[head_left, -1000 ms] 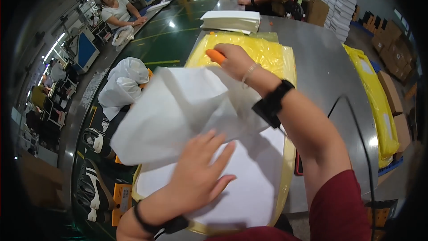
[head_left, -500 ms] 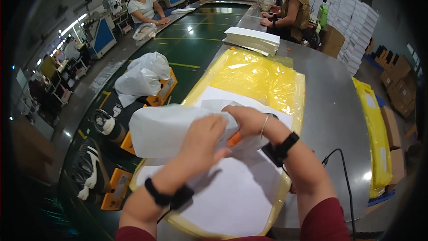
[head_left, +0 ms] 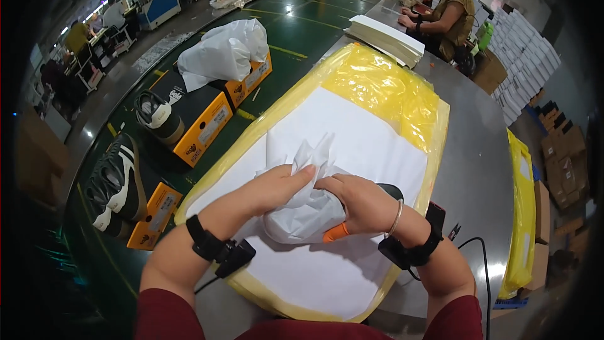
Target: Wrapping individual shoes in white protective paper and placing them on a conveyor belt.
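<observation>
A bundle wrapped in crumpled white tissue paper (head_left: 302,220) sits over a stack of white paper sheets (head_left: 308,283). My left hand (head_left: 283,187) pinches the gathered peak of the tissue between thumb and fingers. Wrapped round the bundle's right side is my right hand (head_left: 365,204), with an orange cover (head_left: 336,233) at its thumb. A dark rounded edge (head_left: 391,191) shows behind the right wrist; what it belongs to is hidden. Yellow plastic wrapping (head_left: 384,79) surrounds the sheets.
On the green conveyor at left stand dark sneakers with white stripes (head_left: 119,182), another sneaker (head_left: 157,116), orange-and-black shoeboxes (head_left: 204,129) and a white-wrapped bundle (head_left: 226,53). A paper stack (head_left: 387,41) lies beyond the plastic. A black cable (head_left: 484,271) hangs at right. Co-workers (head_left: 450,16) stand across.
The tissue, spread and raised before, is now gathered round the bundle, lower over the sheets. Both hands have come down and closed in on it. The view has shifted.
</observation>
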A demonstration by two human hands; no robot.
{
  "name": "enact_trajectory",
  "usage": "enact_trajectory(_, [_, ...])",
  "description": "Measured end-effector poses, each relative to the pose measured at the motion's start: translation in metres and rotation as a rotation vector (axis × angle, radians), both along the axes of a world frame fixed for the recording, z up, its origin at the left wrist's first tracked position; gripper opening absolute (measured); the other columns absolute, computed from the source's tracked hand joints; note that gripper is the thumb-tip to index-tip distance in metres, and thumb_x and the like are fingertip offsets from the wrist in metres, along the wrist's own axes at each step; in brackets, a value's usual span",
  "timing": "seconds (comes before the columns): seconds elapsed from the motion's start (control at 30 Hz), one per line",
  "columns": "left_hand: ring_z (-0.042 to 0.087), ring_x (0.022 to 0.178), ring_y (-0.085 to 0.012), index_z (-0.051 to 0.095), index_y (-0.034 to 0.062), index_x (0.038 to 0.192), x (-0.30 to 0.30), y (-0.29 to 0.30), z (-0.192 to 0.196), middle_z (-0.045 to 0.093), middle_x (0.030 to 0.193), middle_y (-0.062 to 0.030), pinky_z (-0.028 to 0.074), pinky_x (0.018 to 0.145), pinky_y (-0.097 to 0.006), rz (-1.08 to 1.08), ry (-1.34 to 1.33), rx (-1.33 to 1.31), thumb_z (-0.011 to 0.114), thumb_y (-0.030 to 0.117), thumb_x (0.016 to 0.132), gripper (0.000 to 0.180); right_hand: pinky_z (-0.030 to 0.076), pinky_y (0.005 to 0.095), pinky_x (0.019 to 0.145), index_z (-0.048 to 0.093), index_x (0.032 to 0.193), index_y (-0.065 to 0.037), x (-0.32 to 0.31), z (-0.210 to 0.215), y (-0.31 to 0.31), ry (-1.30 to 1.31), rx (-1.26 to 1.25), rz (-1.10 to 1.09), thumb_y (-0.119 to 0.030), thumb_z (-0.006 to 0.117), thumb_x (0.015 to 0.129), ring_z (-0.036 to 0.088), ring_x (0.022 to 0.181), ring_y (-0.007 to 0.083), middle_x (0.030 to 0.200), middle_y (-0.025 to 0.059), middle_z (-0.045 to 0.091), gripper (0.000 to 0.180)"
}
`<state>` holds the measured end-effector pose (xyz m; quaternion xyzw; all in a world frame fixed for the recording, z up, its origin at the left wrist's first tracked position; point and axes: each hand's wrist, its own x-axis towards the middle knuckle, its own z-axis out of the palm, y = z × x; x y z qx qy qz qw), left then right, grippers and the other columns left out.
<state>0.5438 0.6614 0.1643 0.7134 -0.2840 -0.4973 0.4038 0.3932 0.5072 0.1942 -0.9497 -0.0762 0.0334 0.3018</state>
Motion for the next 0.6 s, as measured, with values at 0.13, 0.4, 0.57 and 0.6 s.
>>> enact_trajectory(0.13, [0.062,0.085,-0.0286,0.058,-0.0100,0.106,0.028,-0.022,0.025,0.065,0.088,-0.0207,0.047,0.076,-0.034,-0.172,-0.258,0.231,0.043,0.054,0.090,0.068,0.045,0.0354,0.087,0.048,0.125,-0.003,0.050,0.006,-0.022,0.346,0.133,0.069,-0.037,0.087,0.054,0.058,0.103,0.0318,0.108,0.0203,0.062,0.088])
enact_trajectory(0.4, [0.045,0.112,-0.0419,0.014,-0.0158,0.137,-0.008,-0.001,0.016,0.041,0.125,-0.0310,0.039,0.094,-0.043,-0.587,-1.317,-0.061,0.081,0.047,0.057,0.122,0.045,0.0397,0.085,0.060,0.102,-0.001,0.077,0.024,-0.031,0.099,-0.469,-0.144,-0.056,0.074,0.061,0.058,0.098,0.0323,0.101,0.0180,0.061,0.070])
enact_trajectory(0.57, [0.054,0.104,-0.0368,0.023,0.0046,0.144,0.040,0.003,0.012,0.054,0.116,-0.0252,0.044,0.088,-0.036,-0.544,-0.875,-0.173,0.081,0.041,0.057,0.111,0.043,0.0375,0.080,0.055,0.104,-0.005,-0.028,-0.004,0.033,-0.585,-0.102,-0.053,-0.027,0.067,0.080,0.053,0.093,0.0302,0.099,0.0135,0.054,0.035])
enact_trajectory(0.6, [0.054,0.104,-0.0368,0.023,0.0046,0.144,0.039,0.001,0.024,0.054,0.116,-0.0252,0.044,0.088,-0.036,-0.536,-0.872,-0.172,0.081,0.041,0.057,0.111,0.045,0.0371,0.084,0.055,0.105,-0.004,-0.050,-0.019,0.043,-0.549,0.115,-0.109,-0.028,0.066,0.083,0.055,0.100,0.0300,0.109,0.0151,0.055,0.034])
